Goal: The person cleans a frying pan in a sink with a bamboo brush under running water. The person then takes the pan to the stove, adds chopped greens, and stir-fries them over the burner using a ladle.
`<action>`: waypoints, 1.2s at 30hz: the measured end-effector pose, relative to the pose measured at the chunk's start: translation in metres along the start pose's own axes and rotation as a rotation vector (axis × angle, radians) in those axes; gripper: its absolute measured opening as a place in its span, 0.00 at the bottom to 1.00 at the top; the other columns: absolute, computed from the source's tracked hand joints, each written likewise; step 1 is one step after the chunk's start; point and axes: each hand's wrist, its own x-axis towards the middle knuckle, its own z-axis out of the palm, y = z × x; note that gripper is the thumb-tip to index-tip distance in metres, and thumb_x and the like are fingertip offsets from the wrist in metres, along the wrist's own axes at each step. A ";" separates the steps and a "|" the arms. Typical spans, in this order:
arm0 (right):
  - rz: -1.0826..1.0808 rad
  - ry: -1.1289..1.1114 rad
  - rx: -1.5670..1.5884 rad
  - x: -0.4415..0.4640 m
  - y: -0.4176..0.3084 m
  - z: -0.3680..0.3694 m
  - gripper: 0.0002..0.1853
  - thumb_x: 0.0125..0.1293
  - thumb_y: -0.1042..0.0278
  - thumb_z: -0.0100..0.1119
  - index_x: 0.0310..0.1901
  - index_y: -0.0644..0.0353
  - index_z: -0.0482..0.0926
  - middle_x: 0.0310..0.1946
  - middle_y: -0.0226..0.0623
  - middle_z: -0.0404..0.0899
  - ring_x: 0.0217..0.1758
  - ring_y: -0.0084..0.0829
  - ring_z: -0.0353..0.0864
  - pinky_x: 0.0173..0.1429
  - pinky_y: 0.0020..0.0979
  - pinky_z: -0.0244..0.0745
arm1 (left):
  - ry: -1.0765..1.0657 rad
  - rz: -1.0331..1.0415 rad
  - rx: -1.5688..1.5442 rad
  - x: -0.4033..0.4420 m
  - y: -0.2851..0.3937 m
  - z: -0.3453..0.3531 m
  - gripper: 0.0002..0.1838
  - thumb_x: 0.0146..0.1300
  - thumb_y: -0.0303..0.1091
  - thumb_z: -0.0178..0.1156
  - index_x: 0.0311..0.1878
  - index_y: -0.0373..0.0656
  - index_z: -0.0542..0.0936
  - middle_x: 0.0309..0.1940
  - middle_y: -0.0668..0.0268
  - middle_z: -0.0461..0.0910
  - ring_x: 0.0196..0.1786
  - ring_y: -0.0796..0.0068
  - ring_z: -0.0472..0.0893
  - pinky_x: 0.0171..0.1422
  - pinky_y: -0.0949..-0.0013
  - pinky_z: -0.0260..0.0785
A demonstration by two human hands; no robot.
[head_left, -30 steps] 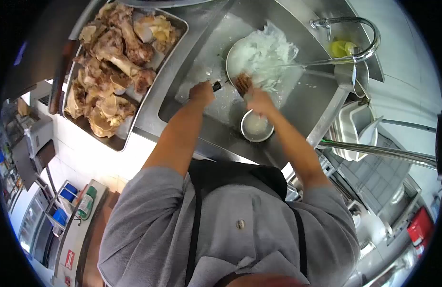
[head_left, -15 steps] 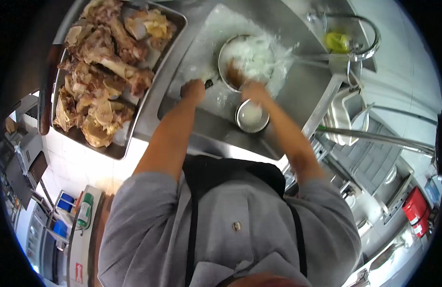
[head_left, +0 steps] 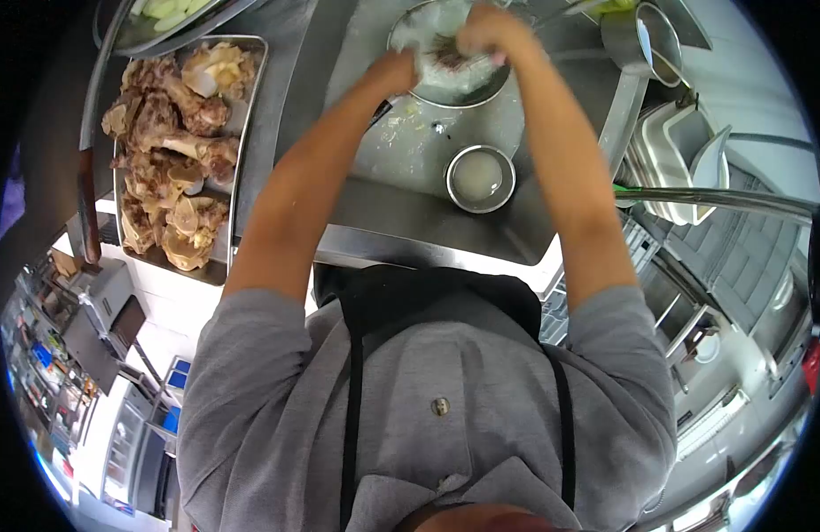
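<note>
A round metal bowl with foamy water sits in the sink, and a brown, bristly-looking thing shows in it. At the bowl's left rim, my left hand is closed, seemingly gripping the rim; its fingers are blurred. My right hand is closed over the bowl beside the brown thing, and its grip is smeared by motion. Nearer to me stands a smaller metal bowl with cloudy liquid. A black handle lies under my left wrist.
Left of the sink, a metal tray holds large meaty bones. A bowl of pale green pieces stands behind it. On the right are a metal jug, stacked white containers and a long metal handle.
My left hand has moved forward and right to the bowl's rim. My right hand has moved forward over the bowl, away from the small bowl. The camera view has shifted.
</note>
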 end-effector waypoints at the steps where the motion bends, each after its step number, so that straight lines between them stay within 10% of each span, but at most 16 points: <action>1: -0.061 -0.025 0.016 0.038 0.028 -0.014 0.24 0.51 0.57 0.62 0.47 0.66 0.81 0.40 0.49 0.85 0.40 0.45 0.87 0.44 0.43 0.84 | 0.242 -0.030 -0.235 0.027 0.032 -0.025 0.15 0.64 0.35 0.57 0.49 0.35 0.78 0.44 0.41 0.82 0.46 0.42 0.83 0.49 0.46 0.73; 3: 0.037 0.280 0.198 -0.002 0.010 -0.053 0.21 0.66 0.51 0.61 0.30 0.65 0.84 0.24 0.35 0.83 0.28 0.37 0.81 0.39 0.35 0.76 | 0.336 0.034 -0.197 0.067 0.097 -0.057 0.15 0.66 0.37 0.54 0.47 0.36 0.80 0.40 0.42 0.83 0.41 0.45 0.84 0.45 0.46 0.74; 5: 0.116 0.165 0.173 0.011 0.031 -0.055 0.19 0.64 0.52 0.61 0.35 0.64 0.83 0.29 0.38 0.83 0.31 0.39 0.82 0.41 0.37 0.77 | 1.121 0.210 -0.276 0.118 0.140 -0.059 0.14 0.72 0.34 0.51 0.52 0.37 0.80 0.38 0.54 0.85 0.35 0.47 0.83 0.41 0.51 0.76; 8: 0.311 -0.243 0.080 0.060 0.067 -0.020 0.24 0.58 0.55 0.59 0.53 0.61 0.79 0.44 0.47 0.84 0.41 0.43 0.86 0.48 0.41 0.82 | 0.418 0.510 -0.495 0.057 0.202 -0.113 0.15 0.71 0.38 0.52 0.50 0.39 0.82 0.41 0.52 0.86 0.44 0.51 0.84 0.50 0.51 0.74; 10: -0.006 -0.042 -0.166 0.028 0.094 0.033 0.27 0.58 0.58 0.58 0.59 0.59 0.77 0.47 0.50 0.85 0.40 0.44 0.88 0.46 0.42 0.84 | 0.112 0.732 -0.941 0.049 0.190 -0.099 0.18 0.67 0.45 0.59 0.49 0.40 0.83 0.44 0.53 0.86 0.52 0.62 0.85 0.60 0.55 0.72; 12: -0.309 0.329 -0.456 -0.049 0.103 0.079 0.25 0.63 0.62 0.56 0.61 0.60 0.76 0.46 0.49 0.85 0.38 0.43 0.88 0.42 0.42 0.84 | 0.328 0.195 -0.882 -0.007 0.143 -0.090 0.20 0.69 0.43 0.54 0.53 0.36 0.81 0.45 0.51 0.85 0.50 0.55 0.84 0.55 0.59 0.74; 14: -0.148 0.346 -0.500 -0.081 0.097 0.106 0.23 0.66 0.67 0.54 0.62 0.63 0.74 0.48 0.50 0.84 0.43 0.46 0.88 0.46 0.44 0.84 | 0.645 0.109 -0.385 -0.009 0.016 0.008 0.25 0.63 0.45 0.64 0.57 0.38 0.80 0.49 0.54 0.84 0.53 0.53 0.82 0.61 0.56 0.72; 16: -0.064 0.263 -0.427 -0.097 0.081 0.148 0.23 0.66 0.67 0.55 0.61 0.67 0.73 0.48 0.53 0.84 0.46 0.50 0.87 0.49 0.47 0.83 | 0.092 -0.375 0.063 -0.058 -0.068 0.090 0.40 0.56 0.52 0.73 0.67 0.38 0.72 0.61 0.50 0.77 0.62 0.50 0.77 0.66 0.55 0.68; 18: -0.145 0.279 -0.195 -0.077 0.048 0.181 0.30 0.60 0.66 0.58 0.64 0.69 0.70 0.43 0.54 0.85 0.42 0.52 0.87 0.52 0.49 0.82 | -0.429 -0.517 -0.359 -0.076 -0.066 0.064 0.33 0.59 0.45 0.70 0.60 0.32 0.74 0.56 0.47 0.78 0.60 0.54 0.78 0.64 0.55 0.70; 25: 0.262 0.427 0.615 -0.004 -0.059 0.165 0.33 0.52 0.60 0.61 0.60 0.71 0.75 0.31 0.48 0.86 0.35 0.54 0.87 0.51 0.45 0.82 | -0.310 -0.421 -0.325 -0.105 -0.047 0.105 0.19 0.59 0.27 0.57 0.54 0.30 0.77 0.49 0.44 0.81 0.52 0.51 0.83 0.57 0.54 0.75; 29: 0.079 0.140 1.158 0.043 -0.082 0.145 0.32 0.59 0.65 0.61 0.64 0.70 0.68 0.48 0.55 0.80 0.46 0.46 0.84 0.45 0.46 0.84 | -0.397 -0.536 -0.369 -0.112 -0.011 0.043 0.19 0.59 0.26 0.56 0.54 0.31 0.76 0.53 0.42 0.80 0.59 0.49 0.80 0.61 0.53 0.73; 32: 0.342 0.441 2.310 0.069 -0.126 0.134 0.22 0.62 0.69 0.63 0.57 0.67 0.73 0.58 0.52 0.71 0.54 0.46 0.77 0.45 0.57 0.84 | -0.323 -0.453 -0.233 -0.116 -0.024 0.068 0.19 0.59 0.28 0.58 0.54 0.34 0.76 0.52 0.45 0.81 0.58 0.46 0.81 0.62 0.53 0.73; 36: 0.022 0.185 1.752 0.060 -0.046 0.131 0.20 0.61 0.73 0.63 0.53 0.63 0.70 0.49 0.47 0.72 0.50 0.44 0.77 0.39 0.57 0.85 | -0.262 -0.486 -0.237 -0.136 -0.018 0.032 0.18 0.59 0.28 0.57 0.54 0.37 0.79 0.52 0.48 0.82 0.58 0.46 0.80 0.63 0.52 0.73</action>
